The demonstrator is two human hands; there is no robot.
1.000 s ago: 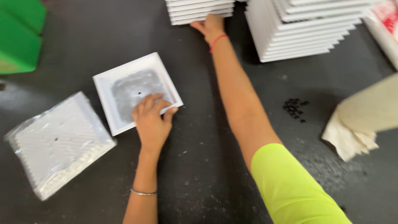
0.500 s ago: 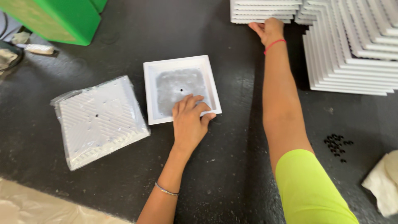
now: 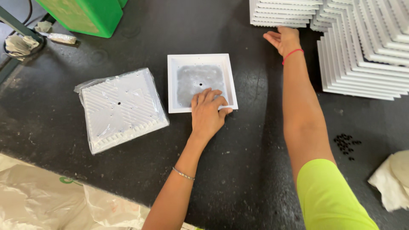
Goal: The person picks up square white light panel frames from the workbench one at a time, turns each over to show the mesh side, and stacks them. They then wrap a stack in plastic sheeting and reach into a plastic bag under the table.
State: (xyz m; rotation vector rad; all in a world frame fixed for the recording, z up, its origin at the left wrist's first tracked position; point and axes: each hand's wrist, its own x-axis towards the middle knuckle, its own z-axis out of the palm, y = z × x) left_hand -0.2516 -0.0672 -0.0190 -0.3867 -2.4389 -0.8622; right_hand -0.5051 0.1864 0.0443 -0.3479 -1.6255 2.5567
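A single head-worn camera looks steeply down on the dark table (image 3: pixel 255 179) from close above, facing away from the wearer, whose arms enter from the bottom edge. The white square tray (image 3: pixel 200 83) sits near the centre (no second view exists to overlap), and the white tray stacks (image 3: pixel 362 51) are cut off at the top right.

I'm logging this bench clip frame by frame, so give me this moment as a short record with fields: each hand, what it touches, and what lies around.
left hand: left hand lies flat, fingers spread, on the near edge of the white square tray
right hand: right hand is open, reaching toward the stack of white trays, holding nothing
surface: dark worktable
left of tray: plastic-wrapped white square panel
far right: larger fanned pile of white trays
small items: heap of black bits; white cloth
far left: green box
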